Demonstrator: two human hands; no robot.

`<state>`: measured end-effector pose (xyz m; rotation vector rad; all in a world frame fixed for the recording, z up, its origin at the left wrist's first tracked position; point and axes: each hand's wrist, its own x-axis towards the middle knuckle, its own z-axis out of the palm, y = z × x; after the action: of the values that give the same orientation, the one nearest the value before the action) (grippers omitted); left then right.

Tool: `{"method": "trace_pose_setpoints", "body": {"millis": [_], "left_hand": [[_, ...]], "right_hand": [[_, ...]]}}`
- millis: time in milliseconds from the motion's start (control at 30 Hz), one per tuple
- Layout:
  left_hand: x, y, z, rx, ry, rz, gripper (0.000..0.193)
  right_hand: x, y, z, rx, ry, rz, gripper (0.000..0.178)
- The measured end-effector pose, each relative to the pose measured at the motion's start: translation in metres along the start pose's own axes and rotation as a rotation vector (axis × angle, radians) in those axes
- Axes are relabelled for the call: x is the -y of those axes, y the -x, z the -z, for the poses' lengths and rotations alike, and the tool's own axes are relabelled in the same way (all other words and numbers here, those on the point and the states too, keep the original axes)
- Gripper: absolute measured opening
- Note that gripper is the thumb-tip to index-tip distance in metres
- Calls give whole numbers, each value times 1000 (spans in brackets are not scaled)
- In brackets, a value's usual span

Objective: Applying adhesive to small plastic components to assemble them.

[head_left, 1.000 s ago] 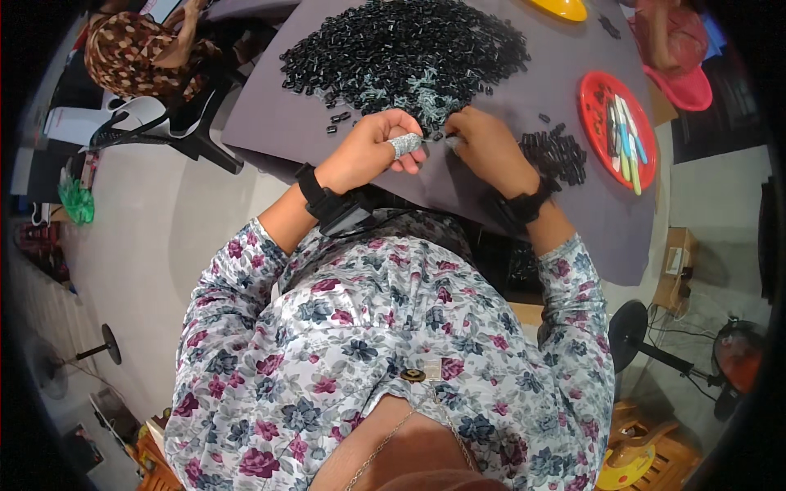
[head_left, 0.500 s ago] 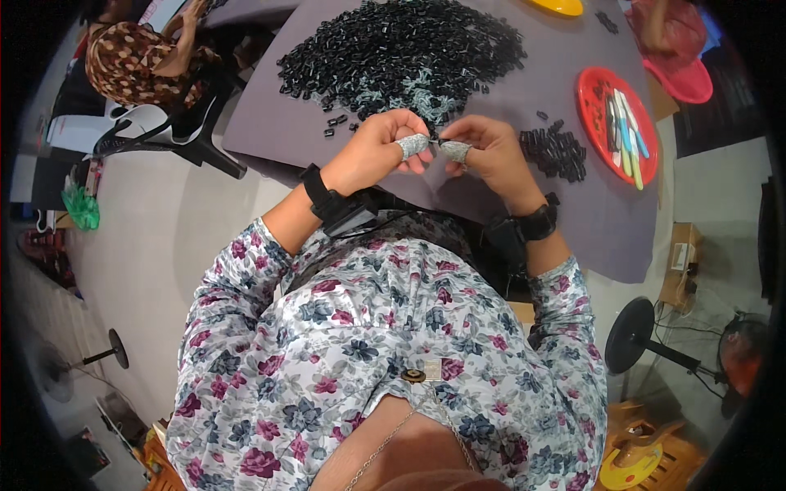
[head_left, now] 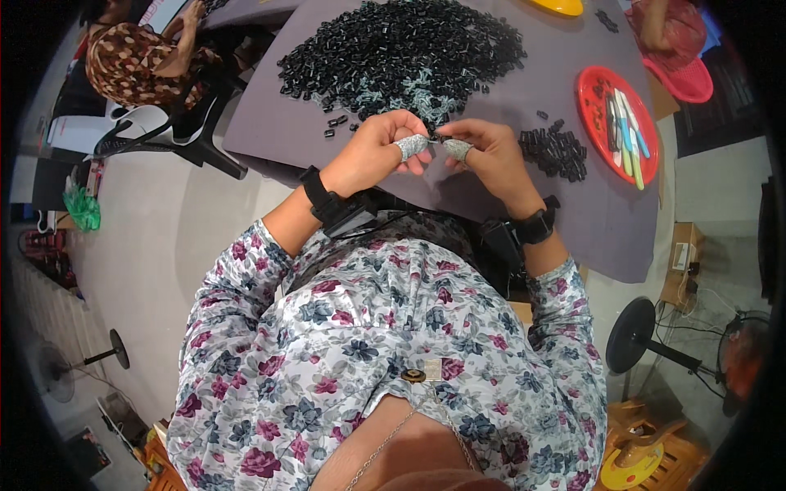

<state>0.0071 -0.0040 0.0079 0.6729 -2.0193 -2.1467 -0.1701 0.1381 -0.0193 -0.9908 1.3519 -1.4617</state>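
My left hand (head_left: 372,154) and my right hand (head_left: 495,157) meet over the near edge of the table, fingertips pinched close together. Each thumb is wrapped in a grey-silver covering. Between the fingertips is a small black piece (head_left: 435,138), partly hidden by my fingers; its exact shape is too small to make out. Just beyond my hands spreads a large heap of small black tubular pieces (head_left: 393,57). Pale grey-green pieces (head_left: 426,100) lie along its near side. To the right of my right hand sits a smaller pile of black pieces (head_left: 557,154).
A red tray (head_left: 586,94) at right holds several slim-handled tools (head_left: 627,135) and black bits. Part of a yellow dish (head_left: 563,6) shows at the far edge. Other people sit at the far left and far right. A black chair (head_left: 214,135) stands left, a fan (head_left: 630,335) lower right.
My right fingertips have shifted slightly to the right, away from the left ones. My left hand stays almost in place, and the piles look the same.
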Motion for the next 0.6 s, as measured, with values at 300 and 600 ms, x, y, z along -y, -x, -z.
{"method": "trace_pose_setpoints", "body": {"millis": [300, 600], "left_hand": [[8, -3, 2, 13, 40, -72, 10], [0, 0, 3, 24, 78, -95, 10]], "right_hand": [[2, 1, 2, 42, -87, 7, 27], [-2, 8, 11, 120, -250, -77, 24]]}}
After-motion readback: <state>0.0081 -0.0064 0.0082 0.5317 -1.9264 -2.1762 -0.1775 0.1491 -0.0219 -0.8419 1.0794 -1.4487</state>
